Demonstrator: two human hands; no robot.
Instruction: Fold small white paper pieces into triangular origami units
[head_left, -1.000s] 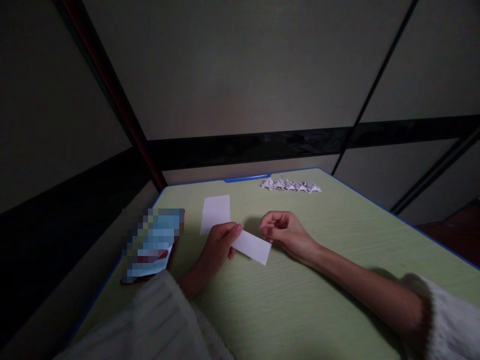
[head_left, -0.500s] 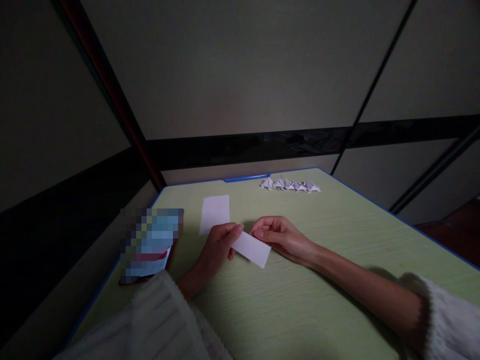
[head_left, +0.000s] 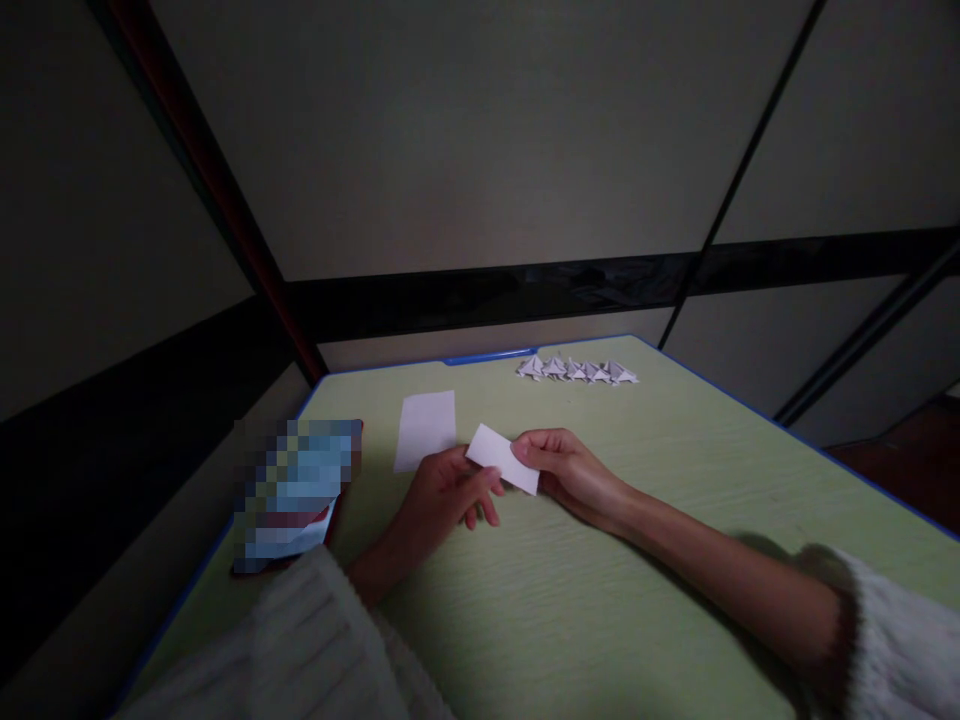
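A small white paper rectangle [head_left: 501,458], apparently folded, is held tilted above the table in front of me. At its right end, my right hand [head_left: 574,475] pinches it, thumb on top and fingers behind. My left hand [head_left: 442,495] is at the paper's left end and lower edge. Its thumb lies against the lower edge, the index finger reaches the left corner, and the other fingers hang loosely curled below. Just beyond the left hand, a flat white sheet of paper [head_left: 426,428] lies on the table.
Several folded white paper figures [head_left: 576,370] stand in a row near the far edge of the light green table [head_left: 600,620]. On the left lies a phone or tablet [head_left: 300,500] with a blurred screen. Cabinet panels [head_left: 480,140] rise behind the table.
The paper has shifted up and its right end is now between my right thumb and fingers. My left hand has loosened its grip and its lower fingers have spread.
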